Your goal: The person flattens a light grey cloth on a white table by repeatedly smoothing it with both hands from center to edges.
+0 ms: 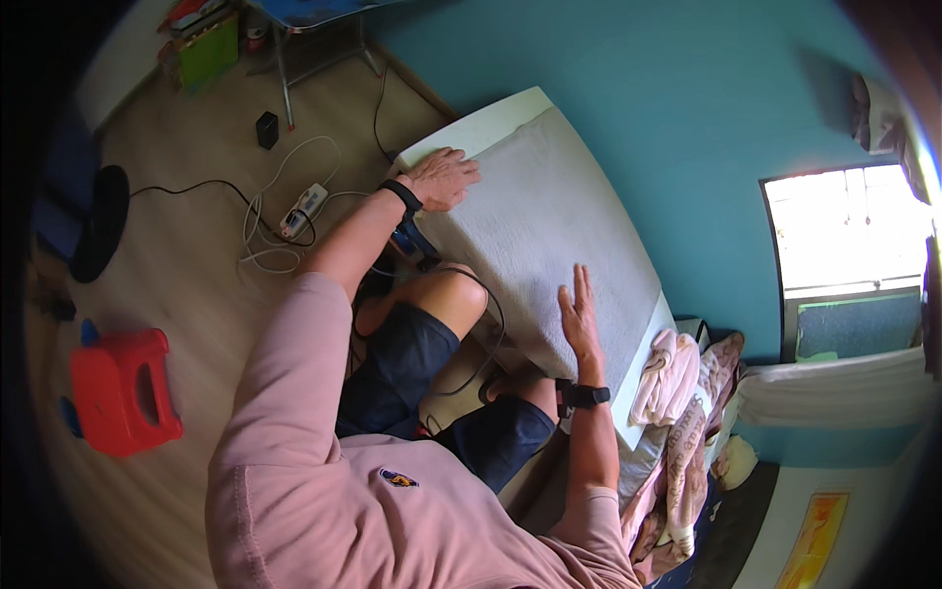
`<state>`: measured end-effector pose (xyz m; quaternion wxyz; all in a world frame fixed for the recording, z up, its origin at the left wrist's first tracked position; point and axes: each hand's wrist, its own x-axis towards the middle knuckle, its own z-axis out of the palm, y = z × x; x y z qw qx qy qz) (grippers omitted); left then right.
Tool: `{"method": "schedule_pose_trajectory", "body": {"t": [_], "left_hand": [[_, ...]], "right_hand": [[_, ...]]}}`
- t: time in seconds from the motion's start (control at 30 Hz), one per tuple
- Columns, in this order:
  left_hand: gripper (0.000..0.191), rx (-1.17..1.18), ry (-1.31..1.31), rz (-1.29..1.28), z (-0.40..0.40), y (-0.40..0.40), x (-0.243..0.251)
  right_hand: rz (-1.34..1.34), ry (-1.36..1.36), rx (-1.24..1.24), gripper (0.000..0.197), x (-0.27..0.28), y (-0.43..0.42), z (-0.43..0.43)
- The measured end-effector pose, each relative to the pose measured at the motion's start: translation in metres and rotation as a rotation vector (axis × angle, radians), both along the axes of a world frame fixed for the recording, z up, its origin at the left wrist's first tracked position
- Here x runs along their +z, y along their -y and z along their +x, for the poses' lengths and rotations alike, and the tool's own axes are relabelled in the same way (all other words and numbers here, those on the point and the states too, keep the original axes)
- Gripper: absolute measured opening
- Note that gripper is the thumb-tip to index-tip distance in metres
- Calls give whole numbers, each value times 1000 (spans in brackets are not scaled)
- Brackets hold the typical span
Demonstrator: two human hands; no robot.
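A grey textured cloth (544,213) lies spread over a white tabletop (486,129) in front of me. Palm down, my left hand (444,179) rests at the cloth's left edge, by the near left corner of the table. My right hand (581,320) is at the near right part of the cloth, its fingers stretched out and thumb apart; whether it presses on the cloth I cannot tell. Neither hand holds anything. Just below my left wrist is a partly hidden blue and black device (413,241). A black cable (503,309) loops over my knee beside the cloth.
On the floor to the left are a white power strip (304,210) with tangled cords, a black box (267,130) and a red plastic stool (129,390). A metal-legged folding table (316,15) stands farther off. Pink blankets (666,375) lie heaped at the table's right end.
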<state>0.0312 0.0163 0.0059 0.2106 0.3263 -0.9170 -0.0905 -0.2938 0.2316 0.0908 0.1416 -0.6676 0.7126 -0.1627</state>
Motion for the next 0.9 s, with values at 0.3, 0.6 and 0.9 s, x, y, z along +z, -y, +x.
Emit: {"method": "schedule_pose_trajectory", "body": {"t": [0.3,0.6,0.9], "left_hand": [[47,54,-55,-110,5,-2,-14],[51,63,-72,-86,3,-4,-9],[51,54,-96,-97,2,-2,-14]], "right_hand": [[-70,-133,189,66,-33,104,94],[-138,-193,296,65,-68,155,148],[-193,-299,303,63,-81,118,110]]}}
